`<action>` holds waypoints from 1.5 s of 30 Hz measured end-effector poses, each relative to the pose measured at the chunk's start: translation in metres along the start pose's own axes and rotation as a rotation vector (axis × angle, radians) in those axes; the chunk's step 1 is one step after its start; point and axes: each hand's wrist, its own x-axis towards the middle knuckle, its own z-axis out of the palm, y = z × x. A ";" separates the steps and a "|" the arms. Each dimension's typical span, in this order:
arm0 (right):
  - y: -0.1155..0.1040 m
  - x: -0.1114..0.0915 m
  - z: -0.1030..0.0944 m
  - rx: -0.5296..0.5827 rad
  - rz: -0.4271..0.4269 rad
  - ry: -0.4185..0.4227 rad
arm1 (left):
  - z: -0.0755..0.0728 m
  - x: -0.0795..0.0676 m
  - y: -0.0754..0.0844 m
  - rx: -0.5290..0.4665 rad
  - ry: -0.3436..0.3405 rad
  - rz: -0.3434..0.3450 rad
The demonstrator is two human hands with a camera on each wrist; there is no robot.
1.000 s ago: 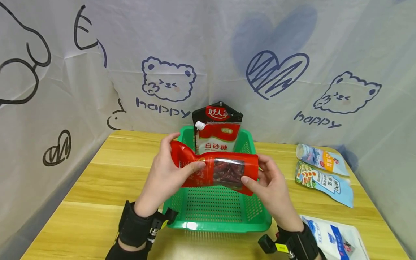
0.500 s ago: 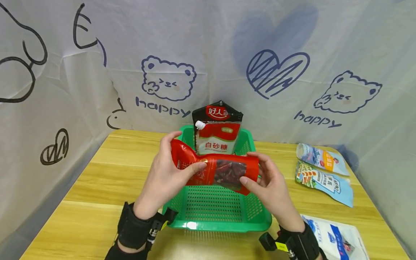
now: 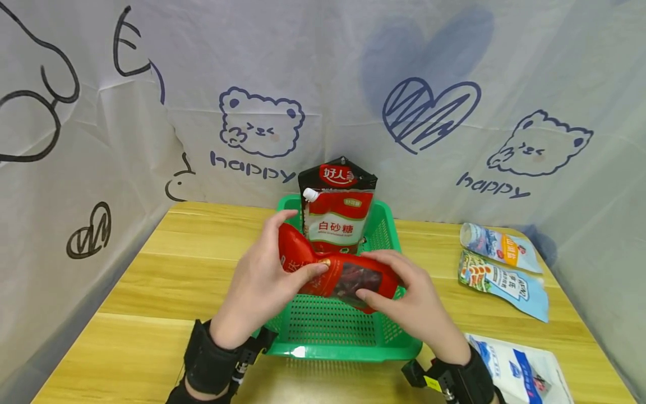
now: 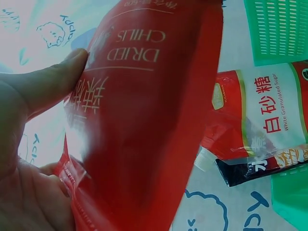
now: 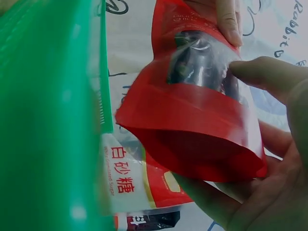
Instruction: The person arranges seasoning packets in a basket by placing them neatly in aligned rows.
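Observation:
Over a green basket (image 3: 343,352), both hands hold a red pouch of dried chilis (image 3: 343,278) with a clear window. My left hand (image 3: 262,280) grips its left end, thumb across the front. At the other end my right hand (image 3: 411,297) pinches it, thumb on the window and fingers behind. The left wrist view shows the lettering on the chili pouch (image 4: 144,96); its folded bottom faces the right wrist camera. Inside the basket's back stand a red-and-white sugar pouch (image 3: 333,224) with a white cap and a black package (image 3: 310,179) behind it.
To the right on the wooden table (image 3: 151,269) lie a blue-and-orange pouch (image 3: 499,247) and a light blue sauce pouch (image 3: 504,292). A white bag with blue print (image 3: 530,370) lies near the right forearm. A white cloth with drawings (image 3: 323,67) hangs behind.
My left hand has shifted right and my right hand slightly left, bringing them closer together. The chili pouch has dropped a little and tilted, its right end lower, uncovering more of the sugar pouch.

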 end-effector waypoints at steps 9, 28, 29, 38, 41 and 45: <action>0.002 -0.001 0.001 -0.032 -0.004 -0.062 | 0.002 0.000 -0.001 0.063 -0.012 0.037; 0.004 0.000 0.002 0.056 0.077 0.042 | -0.013 0.004 -0.007 0.032 0.065 -0.013; 0.004 0.000 0.002 0.067 0.088 0.047 | -0.013 0.004 -0.008 0.023 0.060 -0.015; 0.003 0.000 0.003 0.104 0.150 0.060 | -0.013 0.004 -0.010 -0.028 0.021 -0.029; 0.003 0.000 0.003 0.103 0.168 0.027 | -0.012 0.005 -0.010 -0.062 0.012 -0.029; 0.002 0.001 0.002 0.072 0.158 -0.021 | -0.011 0.004 -0.010 -0.113 0.018 0.012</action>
